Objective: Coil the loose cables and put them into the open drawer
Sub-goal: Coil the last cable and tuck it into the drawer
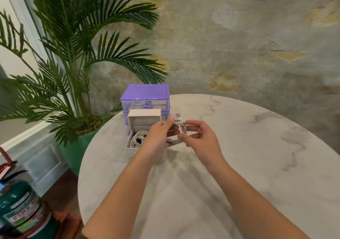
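- Our left hand and right hand pinch a coiled white cable above the table.
- At nine o'clock, the open drawer holds another coil.
- We judge only stowing remains.

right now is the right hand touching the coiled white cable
Touching: in the head view the right hand pinches the coiled white cable, which the left hand also holds.

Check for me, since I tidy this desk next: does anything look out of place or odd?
Nothing stands out. Both hands, left hand and right hand, hold a coiled white cable above the table; another coil lies neatly in the open drawer.
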A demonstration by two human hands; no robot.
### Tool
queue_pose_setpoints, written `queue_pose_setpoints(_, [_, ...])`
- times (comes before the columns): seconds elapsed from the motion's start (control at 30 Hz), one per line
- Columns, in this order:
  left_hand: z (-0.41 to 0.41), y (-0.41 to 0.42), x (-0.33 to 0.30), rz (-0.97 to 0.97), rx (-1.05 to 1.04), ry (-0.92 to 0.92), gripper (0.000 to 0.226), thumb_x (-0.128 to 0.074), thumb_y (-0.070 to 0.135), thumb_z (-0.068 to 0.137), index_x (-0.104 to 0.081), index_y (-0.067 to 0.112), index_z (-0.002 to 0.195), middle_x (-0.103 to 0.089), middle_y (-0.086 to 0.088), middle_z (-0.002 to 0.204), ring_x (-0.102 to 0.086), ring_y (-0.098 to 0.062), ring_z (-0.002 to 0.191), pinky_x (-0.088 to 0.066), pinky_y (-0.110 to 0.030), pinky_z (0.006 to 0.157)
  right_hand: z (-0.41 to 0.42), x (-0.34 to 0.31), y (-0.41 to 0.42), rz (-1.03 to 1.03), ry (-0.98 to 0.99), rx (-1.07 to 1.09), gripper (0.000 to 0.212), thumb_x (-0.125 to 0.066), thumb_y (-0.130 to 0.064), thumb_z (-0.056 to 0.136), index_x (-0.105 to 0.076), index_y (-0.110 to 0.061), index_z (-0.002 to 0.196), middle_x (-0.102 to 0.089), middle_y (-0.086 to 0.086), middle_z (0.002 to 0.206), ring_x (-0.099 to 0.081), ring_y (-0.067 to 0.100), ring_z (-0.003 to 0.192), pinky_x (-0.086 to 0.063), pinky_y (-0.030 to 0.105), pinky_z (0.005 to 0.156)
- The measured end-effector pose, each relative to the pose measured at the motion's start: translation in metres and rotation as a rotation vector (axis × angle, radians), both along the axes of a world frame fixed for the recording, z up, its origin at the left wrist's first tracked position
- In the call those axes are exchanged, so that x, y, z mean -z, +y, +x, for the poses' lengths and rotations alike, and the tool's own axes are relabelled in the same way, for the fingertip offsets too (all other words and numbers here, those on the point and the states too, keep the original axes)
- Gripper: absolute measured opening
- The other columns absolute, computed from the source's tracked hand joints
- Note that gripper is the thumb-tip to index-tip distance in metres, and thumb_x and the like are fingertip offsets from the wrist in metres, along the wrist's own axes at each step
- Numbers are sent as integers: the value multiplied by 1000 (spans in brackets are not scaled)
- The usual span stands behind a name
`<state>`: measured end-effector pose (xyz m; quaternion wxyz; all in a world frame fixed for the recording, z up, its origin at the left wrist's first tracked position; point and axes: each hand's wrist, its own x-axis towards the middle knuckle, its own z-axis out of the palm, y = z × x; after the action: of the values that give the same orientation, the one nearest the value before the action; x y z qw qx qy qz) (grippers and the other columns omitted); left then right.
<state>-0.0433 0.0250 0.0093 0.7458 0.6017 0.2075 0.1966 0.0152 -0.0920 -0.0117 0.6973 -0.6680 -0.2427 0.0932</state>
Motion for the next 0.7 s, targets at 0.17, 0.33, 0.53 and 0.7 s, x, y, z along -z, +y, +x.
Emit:
queue_pose_setpoints(0.17, [-20,14,-3,52,-28,-18,33,-54,31,98,-62,5,117,-72,-9,100,-69,-19,80,-58,-44,79,-12,4,18,-18,-21,-30,34,-71,-3,83,-63,-31,101,-67,8,89,-66,19,70,-60,34,69])
queue_pose_setpoints(0.33, [-43,35,-1,184,-61,51,23,-65,24,92,-69,11,110,-74,-8,94,-68,-12,62,-59,-26,63,-14,3,32,-83,42,-109,31,-66,-3,88,-71,-22,111,-63,2,74,-55,13,59,-51,21,62])
queue_pose_setpoints(0.53, [-51,68,9,521,-285,206,24,-72,47,80,-76,28,95,-74,12,85,-69,-7,81,-56,-31,82,-12,-2,54,-150,26,-100,20,-73,-3,82,-71,-8,102,-64,6,72,-56,11,54,-52,18,55])
queue_pose_setpoints(0.7, [-53,88,21,705,-331,323,38,-42,54,95,-73,33,101,-72,6,100,-64,-17,97,-50,-39,91,-3,-4,72,-201,54,-61,16,-79,-4,78,-67,-13,82,-65,3,67,-57,13,53,-54,23,56])
